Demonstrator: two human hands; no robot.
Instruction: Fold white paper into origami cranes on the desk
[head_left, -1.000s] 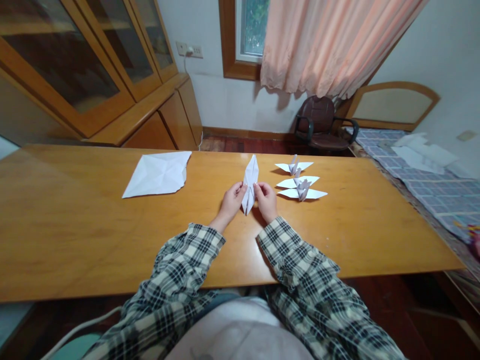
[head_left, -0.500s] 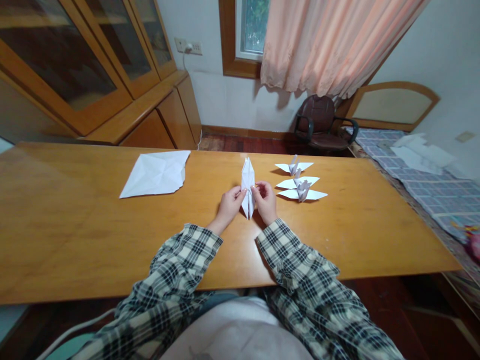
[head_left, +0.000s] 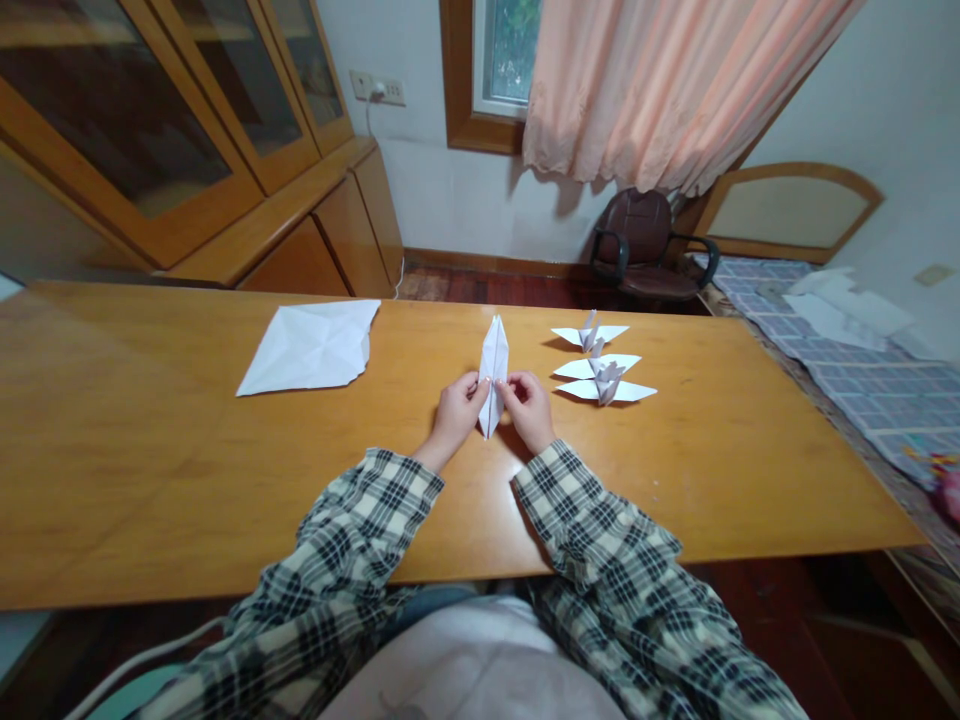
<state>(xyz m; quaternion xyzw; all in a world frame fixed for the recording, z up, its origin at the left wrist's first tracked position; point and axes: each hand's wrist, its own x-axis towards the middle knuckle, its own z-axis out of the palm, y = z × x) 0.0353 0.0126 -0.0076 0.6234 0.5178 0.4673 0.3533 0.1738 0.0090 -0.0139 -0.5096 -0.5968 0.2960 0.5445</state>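
A narrow, pointed piece of folded white paper [head_left: 493, 360] lies on the wooden table [head_left: 150, 480], its long axis pointing away from me. My left hand [head_left: 454, 414] pinches its left edge near the lower end. My right hand [head_left: 527, 407] pinches the right edge opposite. Both hands have their fingers curled onto the paper. Plaid sleeves cover both forearms.
A creased white sheet [head_left: 309, 346] lies flat to the left. Three finished paper cranes [head_left: 602, 362] sit in a row just right of my right hand. Beyond the table stand a wooden cabinet [head_left: 225, 150], a dark chair [head_left: 645, 245] and a bed [head_left: 862, 370] at right.
The folded paper has turned slightly and shifted a little nearer to me. My hands stayed pinched on its lower part, moving closer together.
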